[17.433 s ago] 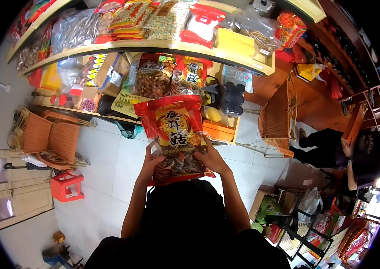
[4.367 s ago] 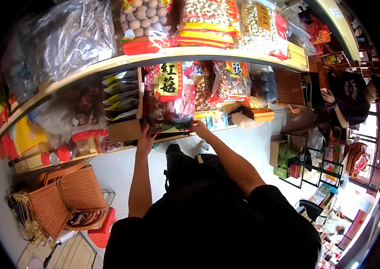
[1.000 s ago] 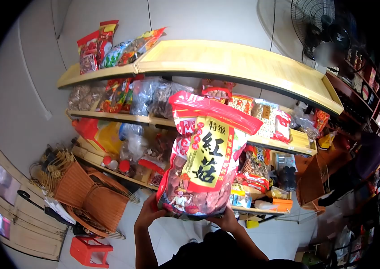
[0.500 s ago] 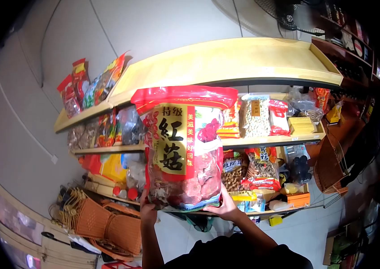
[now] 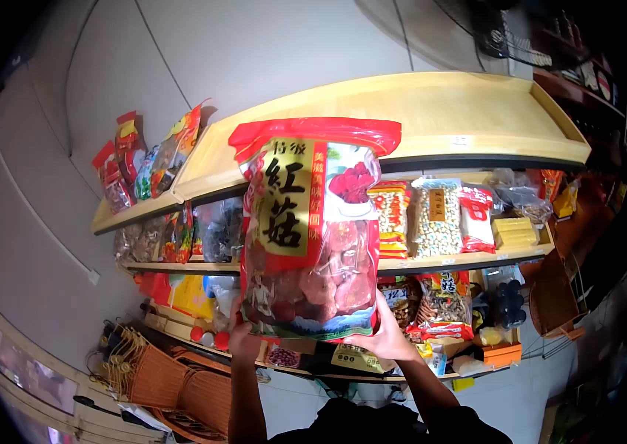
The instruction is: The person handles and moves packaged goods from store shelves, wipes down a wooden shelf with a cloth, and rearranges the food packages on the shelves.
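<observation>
Head view: the red-topped bag [image 5: 313,285] is held upright at the centre, its printed front facing you. Your 2 hands grasp its lower corners: your left hand [image 5: 243,339] at 7 o'clock, fingers partly hidden, and your right hand [image 5: 386,337] at 5 o'clock, thumb against the front. Around the bag, the upper shelf [image 5: 432,115] runs behind at 1 o'clock, with upright packets [image 5: 169,157] at 10 o'clock. A pale clear bag [image 5: 438,226] sits at 3 o'clock, a mushroom bag [image 5: 443,303] at 4 o'clock, and a wicker chair [image 5: 158,377] at 7 to 8 o'clock.
</observation>
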A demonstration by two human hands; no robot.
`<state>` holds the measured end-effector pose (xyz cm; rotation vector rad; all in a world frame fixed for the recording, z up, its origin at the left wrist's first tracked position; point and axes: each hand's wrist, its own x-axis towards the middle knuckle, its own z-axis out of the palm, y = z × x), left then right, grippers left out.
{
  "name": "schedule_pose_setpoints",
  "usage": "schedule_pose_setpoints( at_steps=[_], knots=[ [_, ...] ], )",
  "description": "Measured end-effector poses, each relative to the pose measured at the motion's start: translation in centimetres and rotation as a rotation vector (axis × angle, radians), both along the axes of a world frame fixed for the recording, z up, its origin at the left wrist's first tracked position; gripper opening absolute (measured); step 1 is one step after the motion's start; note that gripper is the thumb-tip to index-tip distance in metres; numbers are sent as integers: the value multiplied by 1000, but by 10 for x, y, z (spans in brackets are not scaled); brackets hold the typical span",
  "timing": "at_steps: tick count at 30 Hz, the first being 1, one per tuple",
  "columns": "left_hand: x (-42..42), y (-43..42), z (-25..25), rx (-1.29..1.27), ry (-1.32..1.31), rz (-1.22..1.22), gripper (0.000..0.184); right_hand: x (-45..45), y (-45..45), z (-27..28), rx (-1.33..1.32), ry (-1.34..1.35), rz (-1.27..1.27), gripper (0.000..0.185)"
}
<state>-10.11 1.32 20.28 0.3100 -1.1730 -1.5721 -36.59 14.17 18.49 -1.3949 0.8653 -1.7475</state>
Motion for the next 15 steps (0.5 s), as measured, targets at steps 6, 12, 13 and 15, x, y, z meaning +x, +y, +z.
schedule_pose_setpoints(
  at_steps=[6,12,13,15],
  knots=[
    [12,-50,28,-103,58,-46,66,13,-43,32,-59,86,-31,100],
    [19,-146,66,-233,123,-28,57,40,-100,111,-112,325,-271,82],
    [22,-156,86,-188,104,-28,53,43,-116,124,-148,409,-354,78],
    [22,-183,116,-316,149,-85,45,56,-143,163,-127,493,-405,71]
  ],
)
